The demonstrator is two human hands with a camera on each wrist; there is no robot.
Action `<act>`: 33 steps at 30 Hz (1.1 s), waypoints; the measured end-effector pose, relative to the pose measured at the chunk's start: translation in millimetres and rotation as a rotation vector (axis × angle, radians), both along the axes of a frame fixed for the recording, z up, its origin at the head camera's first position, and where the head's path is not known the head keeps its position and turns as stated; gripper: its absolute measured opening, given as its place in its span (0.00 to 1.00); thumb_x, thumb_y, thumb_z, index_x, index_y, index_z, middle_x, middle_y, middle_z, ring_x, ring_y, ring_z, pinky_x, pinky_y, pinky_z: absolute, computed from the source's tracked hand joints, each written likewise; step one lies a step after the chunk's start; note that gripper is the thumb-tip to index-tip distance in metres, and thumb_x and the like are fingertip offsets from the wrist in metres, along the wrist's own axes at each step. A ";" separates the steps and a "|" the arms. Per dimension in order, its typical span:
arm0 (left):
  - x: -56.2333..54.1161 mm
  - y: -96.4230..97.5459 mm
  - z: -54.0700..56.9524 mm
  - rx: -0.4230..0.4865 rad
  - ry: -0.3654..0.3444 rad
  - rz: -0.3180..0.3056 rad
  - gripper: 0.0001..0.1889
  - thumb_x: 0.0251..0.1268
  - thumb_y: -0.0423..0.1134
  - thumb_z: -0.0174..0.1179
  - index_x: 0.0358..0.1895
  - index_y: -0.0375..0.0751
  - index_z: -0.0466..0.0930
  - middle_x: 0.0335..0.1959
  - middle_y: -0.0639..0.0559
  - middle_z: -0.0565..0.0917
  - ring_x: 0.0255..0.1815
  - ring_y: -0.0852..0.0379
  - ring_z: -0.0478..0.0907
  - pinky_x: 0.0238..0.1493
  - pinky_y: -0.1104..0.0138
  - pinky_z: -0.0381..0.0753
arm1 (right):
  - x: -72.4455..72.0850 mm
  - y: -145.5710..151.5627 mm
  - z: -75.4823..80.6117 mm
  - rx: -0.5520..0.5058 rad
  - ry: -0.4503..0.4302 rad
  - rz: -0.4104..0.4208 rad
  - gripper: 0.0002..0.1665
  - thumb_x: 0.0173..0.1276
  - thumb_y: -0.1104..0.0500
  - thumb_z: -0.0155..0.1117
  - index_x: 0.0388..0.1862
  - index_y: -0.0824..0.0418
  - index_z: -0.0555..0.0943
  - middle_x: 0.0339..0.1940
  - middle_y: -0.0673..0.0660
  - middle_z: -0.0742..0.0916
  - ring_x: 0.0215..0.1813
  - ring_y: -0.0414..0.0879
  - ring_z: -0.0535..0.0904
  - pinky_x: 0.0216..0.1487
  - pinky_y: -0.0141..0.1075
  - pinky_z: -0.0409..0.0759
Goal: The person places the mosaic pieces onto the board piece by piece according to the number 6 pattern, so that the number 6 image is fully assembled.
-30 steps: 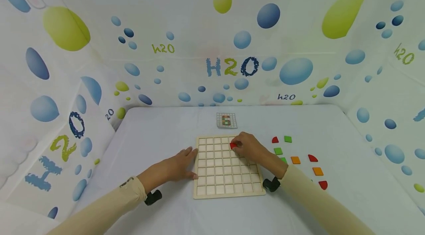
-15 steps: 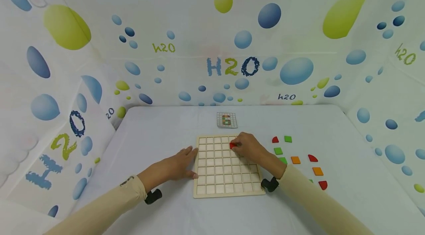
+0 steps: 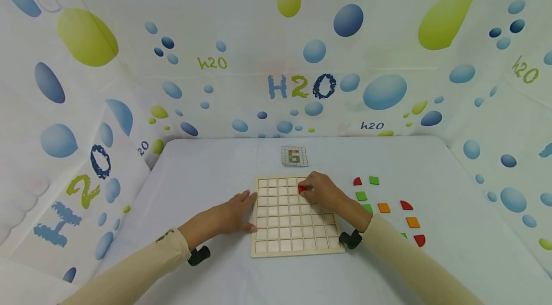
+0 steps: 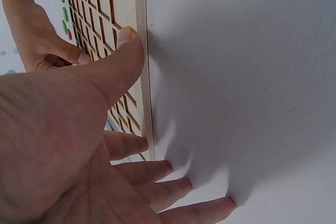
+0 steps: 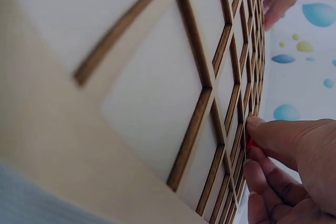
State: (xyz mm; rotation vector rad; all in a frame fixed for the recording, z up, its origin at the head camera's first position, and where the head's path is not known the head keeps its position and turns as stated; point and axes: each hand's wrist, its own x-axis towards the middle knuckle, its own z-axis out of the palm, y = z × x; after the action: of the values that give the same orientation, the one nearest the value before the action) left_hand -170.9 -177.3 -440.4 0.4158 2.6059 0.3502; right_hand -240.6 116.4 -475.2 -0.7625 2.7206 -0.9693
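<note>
A wooden grid board (image 3: 297,254) lies on the white table in front of me. My right hand (image 3: 324,192) pinches a small red tile (image 3: 301,189) between thumb and fingertips, over a cell in the board's far row. In the right wrist view only a sliver of the red tile (image 5: 250,143) shows, low against the grid. My left hand (image 3: 234,214) rests at the board's left side, its fingers spread. The left wrist view has the thumb (image 4: 125,38) on the wooden rim, with the other fingertips at the edge and on the cloth.
Beyond the board lies a card (image 3: 294,156) with a coloured grid pattern. Right of the board are scattered green squares (image 3: 373,180), orange squares (image 3: 412,222) and red quarter-circles (image 3: 406,205). The right forearm (image 3: 401,242) partly hides some of them.
The right hand and the red tile have shifted very slightly left over the far row. The left hand and the board stay in place.
</note>
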 end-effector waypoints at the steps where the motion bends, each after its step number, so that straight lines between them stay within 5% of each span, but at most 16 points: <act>1: 0.1 -0.2 0.0 0.004 0.002 -0.003 0.50 0.70 0.53 0.70 0.85 0.35 0.52 0.85 0.30 0.52 0.85 0.31 0.51 0.82 0.41 0.59 | -0.1 0.0 -0.1 -0.002 0.001 0.002 0.19 0.74 0.64 0.71 0.61 0.70 0.86 0.49 0.59 0.86 0.51 0.52 0.83 0.53 0.43 0.85; 15: -0.4 -0.6 0.8 0.011 0.005 -0.008 0.50 0.70 0.53 0.70 0.85 0.35 0.51 0.85 0.30 0.51 0.85 0.30 0.50 0.82 0.40 0.59 | -8.7 18.8 12.6 -0.025 0.011 -0.063 0.19 0.77 0.60 0.69 0.63 0.65 0.85 0.51 0.58 0.86 0.54 0.52 0.82 0.56 0.48 0.85; 25: 1.3 -1.7 0.5 0.001 0.008 -0.001 0.51 0.69 0.54 0.70 0.85 0.36 0.52 0.85 0.31 0.53 0.85 0.29 0.51 0.81 0.40 0.60 | -15.1 67.8 22.0 -0.075 0.146 -0.151 0.17 0.73 0.66 0.71 0.59 0.68 0.86 0.50 0.63 0.88 0.52 0.57 0.86 0.59 0.54 0.85; 33: 1.1 -1.2 1.2 0.021 0.006 0.000 0.51 0.69 0.54 0.71 0.85 0.35 0.53 0.85 0.30 0.53 0.85 0.29 0.51 0.81 0.40 0.60 | -12.2 116.5 24.3 -0.033 0.088 -0.267 0.20 0.76 0.61 0.69 0.63 0.67 0.84 0.56 0.65 0.86 0.57 0.59 0.84 0.62 0.56 0.84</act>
State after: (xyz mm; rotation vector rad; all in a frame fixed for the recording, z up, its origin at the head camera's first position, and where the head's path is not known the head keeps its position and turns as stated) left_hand -169.8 -178.5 -439.3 0.4243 2.6101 0.3777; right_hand -252.8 232.9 -450.8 -0.4640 2.9442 -1.0578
